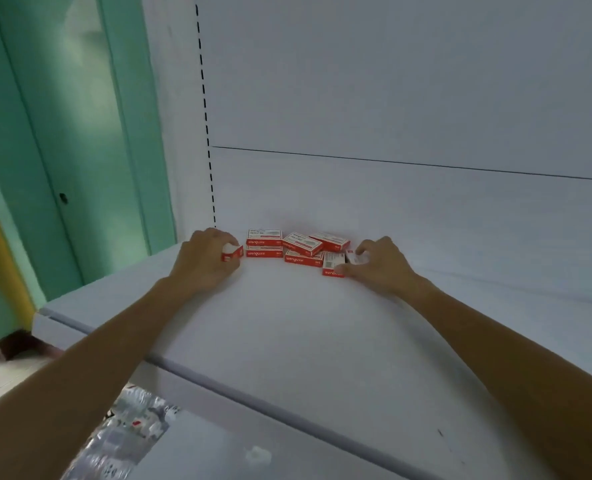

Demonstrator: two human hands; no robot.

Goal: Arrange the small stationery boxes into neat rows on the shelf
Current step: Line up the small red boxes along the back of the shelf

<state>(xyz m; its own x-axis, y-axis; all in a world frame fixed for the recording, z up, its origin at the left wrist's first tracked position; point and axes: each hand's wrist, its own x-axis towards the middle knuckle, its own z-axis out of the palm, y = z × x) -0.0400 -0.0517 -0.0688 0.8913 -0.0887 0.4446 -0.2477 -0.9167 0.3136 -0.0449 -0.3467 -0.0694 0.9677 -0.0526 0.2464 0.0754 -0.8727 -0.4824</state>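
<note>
Several small red-and-white stationery boxes lie at the back of the white shelf [287, 317], near its left end. Two of them form a neat stack [264, 243]. To its right a loose pile [303, 249] has boxes lying askew on one another. My left hand [206, 259] is closed around one box [233, 253] just left of the stack. My right hand [379, 263] grips a box [333, 265] at the right end of the pile, thumb on its front, with a second white-faced box [356, 257] under the fingers.
The white back panel [391, 98] rises right behind the boxes, with a slotted upright [208, 140] at its left. A lower shelf [218, 445] holds clear plastic packets [128, 434]. A green door [80, 150] stands to the left.
</note>
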